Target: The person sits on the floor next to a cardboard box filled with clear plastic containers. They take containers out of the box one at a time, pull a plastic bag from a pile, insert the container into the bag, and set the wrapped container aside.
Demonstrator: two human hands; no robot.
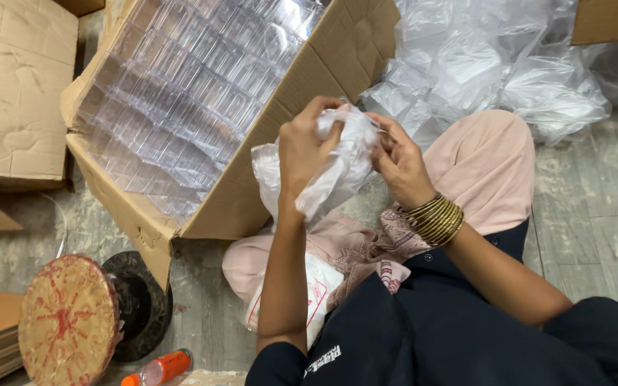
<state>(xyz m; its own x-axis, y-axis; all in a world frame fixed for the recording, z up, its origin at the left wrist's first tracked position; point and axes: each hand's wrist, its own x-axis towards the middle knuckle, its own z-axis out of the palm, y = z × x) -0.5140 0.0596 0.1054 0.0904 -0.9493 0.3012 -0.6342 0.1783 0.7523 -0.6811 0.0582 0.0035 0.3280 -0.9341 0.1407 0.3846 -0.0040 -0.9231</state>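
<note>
My left hand (302,154) and my right hand (398,161) are both closed on a crumpled clear plastic bag (341,168) held above my lap. The bag bunches between the two hands and hangs down below the left one. Gold bangles (438,218) circle my right wrist. Just behind the hands stands an open cardboard box (144,214) packed with rows of several clear plastic containers (187,93).
A heap of clear plastic bags (495,64) lies at the back right on the grey floor. Flat cardboard (12,86) rests at left. A round red-patterned disc (66,322), a black disc (141,304) and an orange bottle (162,368) sit at lower left.
</note>
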